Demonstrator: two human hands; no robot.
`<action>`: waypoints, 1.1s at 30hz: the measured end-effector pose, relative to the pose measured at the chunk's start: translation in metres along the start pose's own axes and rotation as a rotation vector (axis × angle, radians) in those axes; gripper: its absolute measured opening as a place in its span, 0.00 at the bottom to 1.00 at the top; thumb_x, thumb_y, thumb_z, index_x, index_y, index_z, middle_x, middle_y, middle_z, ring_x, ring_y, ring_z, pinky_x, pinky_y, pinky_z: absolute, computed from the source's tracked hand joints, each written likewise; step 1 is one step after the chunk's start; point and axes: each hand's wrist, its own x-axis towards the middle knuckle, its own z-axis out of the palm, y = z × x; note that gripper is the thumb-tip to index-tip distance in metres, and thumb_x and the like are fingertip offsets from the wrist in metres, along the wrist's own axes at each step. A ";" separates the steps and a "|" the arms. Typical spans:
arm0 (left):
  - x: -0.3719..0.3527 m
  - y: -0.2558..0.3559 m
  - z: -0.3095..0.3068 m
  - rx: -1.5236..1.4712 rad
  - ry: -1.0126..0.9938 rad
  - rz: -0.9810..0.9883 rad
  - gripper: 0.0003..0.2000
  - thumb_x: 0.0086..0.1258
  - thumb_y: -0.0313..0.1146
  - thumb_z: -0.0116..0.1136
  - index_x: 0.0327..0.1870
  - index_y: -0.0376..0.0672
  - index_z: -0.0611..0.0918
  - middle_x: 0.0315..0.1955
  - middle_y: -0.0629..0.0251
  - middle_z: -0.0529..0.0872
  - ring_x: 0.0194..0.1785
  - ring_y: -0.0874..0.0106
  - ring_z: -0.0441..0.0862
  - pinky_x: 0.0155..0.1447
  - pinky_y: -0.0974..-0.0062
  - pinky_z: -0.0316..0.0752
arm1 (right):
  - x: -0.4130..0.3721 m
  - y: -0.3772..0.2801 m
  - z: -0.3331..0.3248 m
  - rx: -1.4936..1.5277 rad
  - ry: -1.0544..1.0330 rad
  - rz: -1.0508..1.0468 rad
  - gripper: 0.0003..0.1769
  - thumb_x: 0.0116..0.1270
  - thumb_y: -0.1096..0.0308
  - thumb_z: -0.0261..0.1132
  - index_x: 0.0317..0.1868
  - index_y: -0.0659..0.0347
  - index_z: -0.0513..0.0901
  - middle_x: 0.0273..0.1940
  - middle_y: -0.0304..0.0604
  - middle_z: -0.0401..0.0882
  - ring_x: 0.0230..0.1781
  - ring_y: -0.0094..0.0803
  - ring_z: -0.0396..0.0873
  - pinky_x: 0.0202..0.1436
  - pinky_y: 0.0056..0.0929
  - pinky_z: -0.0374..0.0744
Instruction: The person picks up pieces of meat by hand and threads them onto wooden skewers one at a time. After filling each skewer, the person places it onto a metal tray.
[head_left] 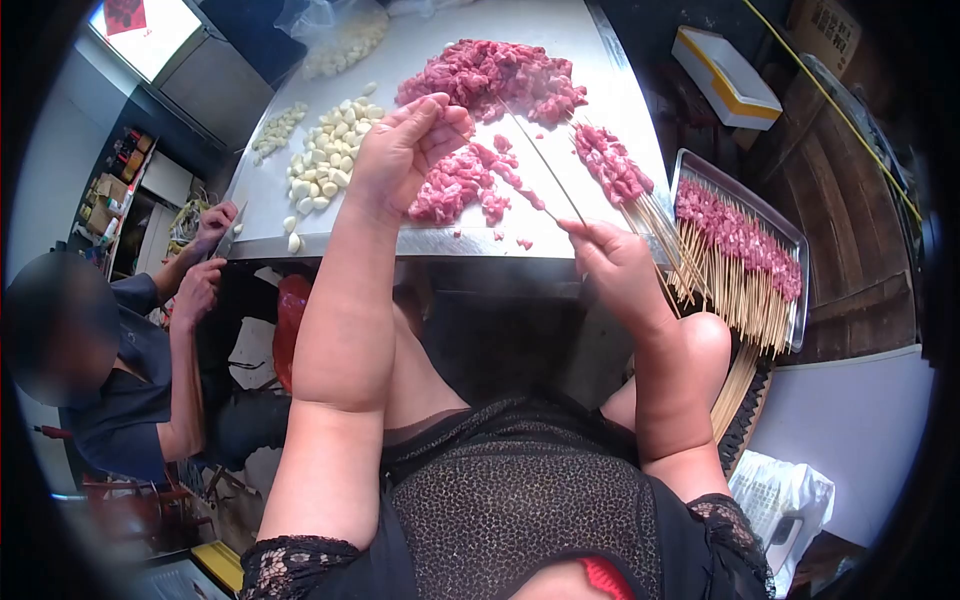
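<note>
My right hand point(618, 268) is closed on a thin skewer point(552, 215) over the table's near edge. Small pieces of pink meat point(520, 185) are threaded along it, its far end reaching towards a small meat pile point(450, 185). A second thin dark stick point(540, 155) slants up from the same fingers. My left hand point(415, 150) is raised over the table, left of the skewer, with its fingers curled in and thumb against them; whatever they hold, if anything, is hidden. Behind it lies a larger heap of raw meat point(490, 75).
Peeled garlic cloves point(330, 150) lie left on the metal table point(250, 225). Finished meat skewers point(615, 165) rest at its right edge; a metal tray point(803, 250) beside holds many more. At left, a seated co-worker's hands point(205, 265) hold a knife point(232, 230). A foam box point(725, 75) stands back right.
</note>
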 end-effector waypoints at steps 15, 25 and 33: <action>-0.004 -0.005 0.015 -0.054 -0.110 -0.057 0.11 0.75 0.33 0.47 0.50 0.35 0.77 0.45 0.52 0.84 0.50 0.62 0.83 0.52 0.69 0.83 | 0.002 0.010 0.009 0.052 0.070 -0.151 0.13 0.67 0.74 0.59 0.51 0.63 0.83 0.23 0.34 0.76 0.22 0.15 0.70 0.26 0.17 0.70; -0.005 -0.013 0.025 -0.189 -0.162 -0.156 0.24 0.78 0.45 0.36 0.60 0.31 0.68 0.55 0.43 0.76 0.52 0.61 0.81 0.60 0.57 0.76 | 0.005 0.009 0.009 0.137 0.065 -0.083 0.13 0.69 0.71 0.59 0.52 0.65 0.82 0.24 0.30 0.74 0.24 0.14 0.69 0.28 0.14 0.68; -0.005 -0.023 0.036 -0.027 -0.048 -0.112 0.12 0.75 0.32 0.46 0.53 0.35 0.75 0.48 0.51 0.82 0.50 0.64 0.83 0.57 0.66 0.80 | 0.007 0.013 0.011 0.149 0.049 -0.060 0.14 0.70 0.70 0.59 0.52 0.66 0.81 0.25 0.29 0.73 0.25 0.13 0.68 0.29 0.13 0.67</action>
